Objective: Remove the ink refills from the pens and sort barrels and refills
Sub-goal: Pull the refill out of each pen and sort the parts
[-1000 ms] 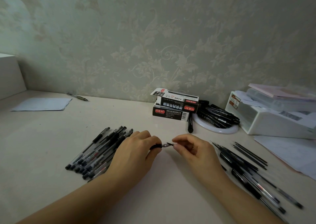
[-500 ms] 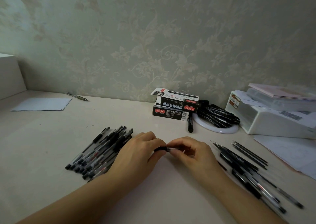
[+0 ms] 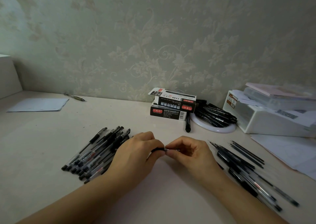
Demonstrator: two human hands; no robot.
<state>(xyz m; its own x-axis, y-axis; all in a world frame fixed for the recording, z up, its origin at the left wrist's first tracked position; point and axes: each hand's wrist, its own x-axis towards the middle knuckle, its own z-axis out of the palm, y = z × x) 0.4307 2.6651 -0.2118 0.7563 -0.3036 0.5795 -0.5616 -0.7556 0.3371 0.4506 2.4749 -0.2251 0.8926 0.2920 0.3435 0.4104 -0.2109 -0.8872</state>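
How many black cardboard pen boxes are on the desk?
2, stacked by the wall: the lower box lies flat, the upper box rests on it, flap open.

Near centre: bare surface [image 3: 153, 186] between pen pile [image 3: 95, 153] and refill rows [image 3: 242, 157];
Far left: open beside paper [image 3: 37, 105];
Back right: pen boxes [image 3: 172, 106], white tray [image 3: 273, 119] block

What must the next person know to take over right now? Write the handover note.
Left hand: gripping the black grip end of one pen.
Right hand: pinching that pen's tip end; refill not yet out.
Pile of assembled pens lies left of the hands on the desk.
Loose refills and barrels lie to the right.
Done: several pens stripped. Left: this pen and the left pile.
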